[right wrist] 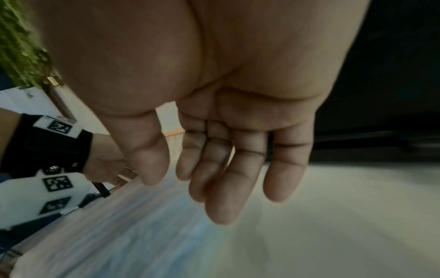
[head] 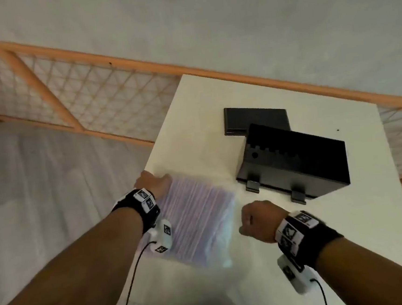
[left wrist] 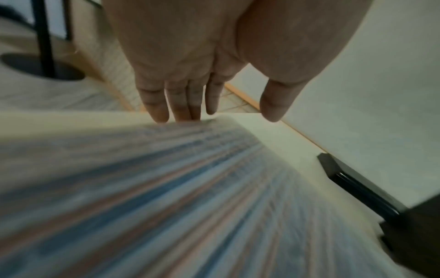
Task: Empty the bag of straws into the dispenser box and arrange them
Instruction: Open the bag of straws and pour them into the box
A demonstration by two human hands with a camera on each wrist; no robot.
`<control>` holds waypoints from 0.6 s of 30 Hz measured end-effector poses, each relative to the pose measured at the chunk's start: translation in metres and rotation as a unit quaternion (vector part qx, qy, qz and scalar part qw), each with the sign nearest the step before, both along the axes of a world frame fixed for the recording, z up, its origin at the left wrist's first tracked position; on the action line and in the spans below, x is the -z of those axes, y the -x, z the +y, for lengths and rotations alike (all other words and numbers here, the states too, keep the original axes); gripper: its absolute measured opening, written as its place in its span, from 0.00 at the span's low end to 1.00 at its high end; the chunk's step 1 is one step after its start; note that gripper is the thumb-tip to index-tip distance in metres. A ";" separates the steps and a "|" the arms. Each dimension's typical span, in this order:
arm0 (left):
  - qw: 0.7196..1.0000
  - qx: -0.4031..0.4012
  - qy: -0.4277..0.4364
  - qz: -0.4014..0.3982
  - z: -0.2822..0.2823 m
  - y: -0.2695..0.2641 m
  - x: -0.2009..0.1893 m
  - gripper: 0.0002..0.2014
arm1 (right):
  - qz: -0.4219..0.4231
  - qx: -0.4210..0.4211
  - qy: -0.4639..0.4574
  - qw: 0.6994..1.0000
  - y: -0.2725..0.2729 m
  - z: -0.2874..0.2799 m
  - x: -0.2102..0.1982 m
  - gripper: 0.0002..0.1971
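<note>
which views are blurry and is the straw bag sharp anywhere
Head view: mostly clear, though the straw bag looks soft and hazy. Left wrist view: bag streaked by blur, left hand sharper. Right wrist view: right hand and table smeared; bag not sharp anywhere.

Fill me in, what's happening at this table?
A person is starting to refill a straw dispenser. The bag of straws lies flat and full on the white table. The left hand reaches its far end with straight fingers; the right hand hovers beside it, holding nothing. The black dispenser box stands open, lid behind.
</note>
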State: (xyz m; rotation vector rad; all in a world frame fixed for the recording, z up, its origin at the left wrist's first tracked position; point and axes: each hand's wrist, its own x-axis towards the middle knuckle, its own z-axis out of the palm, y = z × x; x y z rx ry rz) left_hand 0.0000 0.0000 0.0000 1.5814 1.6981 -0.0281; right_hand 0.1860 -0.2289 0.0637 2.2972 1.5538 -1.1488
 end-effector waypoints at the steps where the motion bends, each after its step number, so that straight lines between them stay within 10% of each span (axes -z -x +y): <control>1: 0.999 -0.029 0.010 -0.017 0.008 0.002 0.006 0.40 | 0.012 0.001 -0.020 1.000 0.006 0.019 0.007 0.10; 5: 0.997 -0.036 0.046 -0.049 0.028 0.004 0.010 0.29 | 0.054 0.049 -0.098 0.992 0.036 0.093 0.018 0.08; 11: 0.988 0.066 0.084 -0.112 0.038 0.012 0.007 0.21 | 0.066 0.086 -0.107 0.988 0.068 0.178 0.040 0.37; 18: 0.980 0.045 0.080 -0.178 0.034 0.020 0.007 0.16 | 0.100 0.075 -0.084 0.989 0.074 0.196 0.052 0.20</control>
